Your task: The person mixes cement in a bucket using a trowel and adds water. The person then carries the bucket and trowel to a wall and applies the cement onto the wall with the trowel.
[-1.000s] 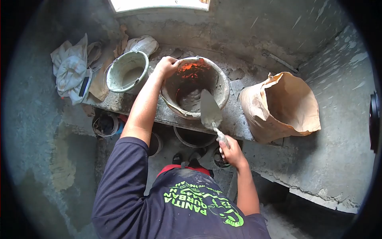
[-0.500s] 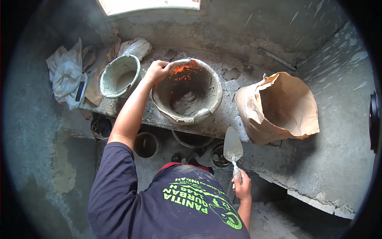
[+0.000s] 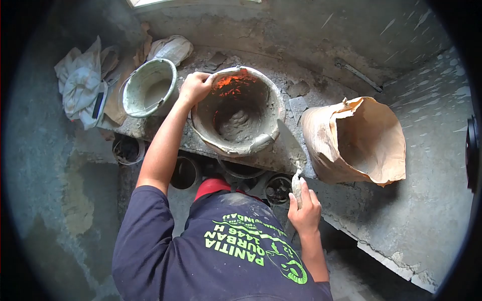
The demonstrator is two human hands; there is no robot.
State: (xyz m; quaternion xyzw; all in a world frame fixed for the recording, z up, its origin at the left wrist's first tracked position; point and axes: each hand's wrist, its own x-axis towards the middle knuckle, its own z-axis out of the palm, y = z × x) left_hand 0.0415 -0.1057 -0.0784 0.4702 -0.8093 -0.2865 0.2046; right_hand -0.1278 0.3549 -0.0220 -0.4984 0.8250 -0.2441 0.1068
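Observation:
My left hand (image 3: 196,87) is closed on the upper left rim of a large mortar-smeared bucket (image 3: 277,108), which has orange patches inside its wall. Grey mortar (image 3: 238,125) lies at the bottom of this bucket. In my right hand (image 3: 305,208) is the handle of a trowel (image 3: 291,145); its blade points up and is turned partly edge-on, close to the bucket's right side. Just right of the blade stands an open brown paper sack (image 3: 321,138).
A smaller pale green bucket (image 3: 128,103) stands on the ledge (image 3: 241,159), with white sacks (image 3: 85,83) to its left. Below the ledge are several containers, one a dark bucket (image 3: 185,173). Concrete walls (image 3: 301,40) enclose the corner.
My right hand has drawn the trowel out of the bucket, down and right, then raised it slightly and turned the blade. My left hand has stayed on the rim.

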